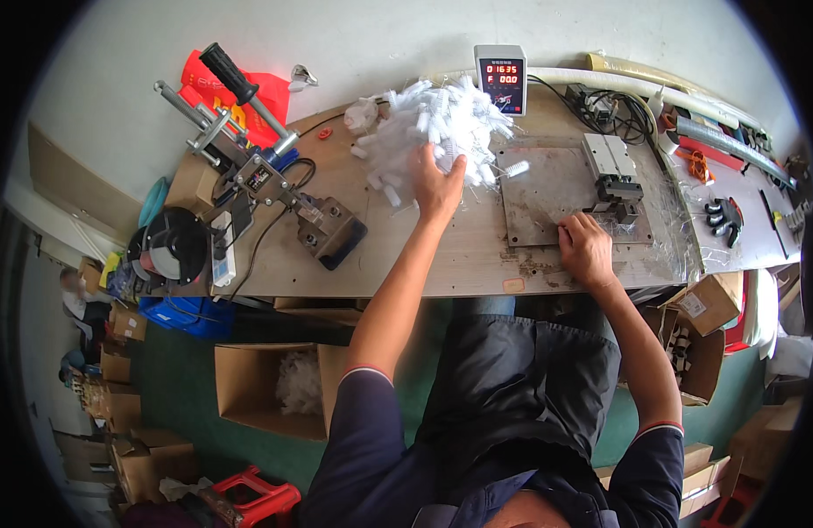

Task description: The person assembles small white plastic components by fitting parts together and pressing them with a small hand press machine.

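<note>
A heap of small white bristle brushes (pixel 455 114), some with thin wire ends, lies at the back middle of the bench. My left hand (pixel 439 185) reaches into the heap's near edge, thumb and forefinger apart; its other fingertips are partly hidden. My right hand (pixel 587 249) is closed, fingers curled, at the near edge of a flat metal plate (pixel 534 198). Whatever those fingers hold, if anything, does not show. Just beyond that hand stands a small clamp-like fixture (pixel 619 191) with a light grey block on top. One loose brush (pixel 516 168) rests on the plate's far left corner.
A counter box with a red display (pixel 501 77) stands behind the heap. To the left is a metal lever press (pixel 274 180) with a black grip. Coiled black cables (pixel 622 114) lie at the back right. Below the bench, a cardboard box (pixel 266 387) holds white material.
</note>
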{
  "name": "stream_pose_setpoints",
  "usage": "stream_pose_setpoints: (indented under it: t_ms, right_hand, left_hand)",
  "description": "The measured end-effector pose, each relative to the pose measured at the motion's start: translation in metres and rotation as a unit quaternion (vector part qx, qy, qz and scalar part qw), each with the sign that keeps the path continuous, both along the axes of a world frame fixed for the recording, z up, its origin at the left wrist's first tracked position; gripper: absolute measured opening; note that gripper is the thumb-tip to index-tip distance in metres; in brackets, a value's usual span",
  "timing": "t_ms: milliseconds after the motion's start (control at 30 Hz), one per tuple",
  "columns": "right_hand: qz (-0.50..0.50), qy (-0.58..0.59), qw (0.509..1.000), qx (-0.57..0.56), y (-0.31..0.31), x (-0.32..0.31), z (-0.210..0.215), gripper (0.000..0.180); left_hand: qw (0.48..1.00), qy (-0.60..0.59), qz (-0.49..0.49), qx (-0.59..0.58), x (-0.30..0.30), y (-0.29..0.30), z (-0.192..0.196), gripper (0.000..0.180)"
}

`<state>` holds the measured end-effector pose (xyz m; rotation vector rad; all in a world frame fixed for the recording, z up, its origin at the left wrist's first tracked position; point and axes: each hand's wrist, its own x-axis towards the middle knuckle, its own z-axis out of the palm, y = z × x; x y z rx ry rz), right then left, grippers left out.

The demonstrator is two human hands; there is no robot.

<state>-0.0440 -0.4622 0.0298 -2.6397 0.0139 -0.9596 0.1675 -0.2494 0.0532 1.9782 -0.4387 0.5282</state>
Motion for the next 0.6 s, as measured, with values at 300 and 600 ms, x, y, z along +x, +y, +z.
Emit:
stream_pose_setpoints:
  t_ms: [300,600]
  right_hand:
    - [-0.001,-0.007,1.000,0.007,-0.001,0.000,0.001,0.006]
    - [0.011,-0.007,1.000,0.015,-0.009,-0.004,-0.004,0.009]
  left_hand:
    - [0.998,-0.002,-0.055,0.007,0.012,0.072,0.009,0.039]
    - [0.993,-0.087,0.051,0.065,-0.028,0.109,-0.010,0.016]
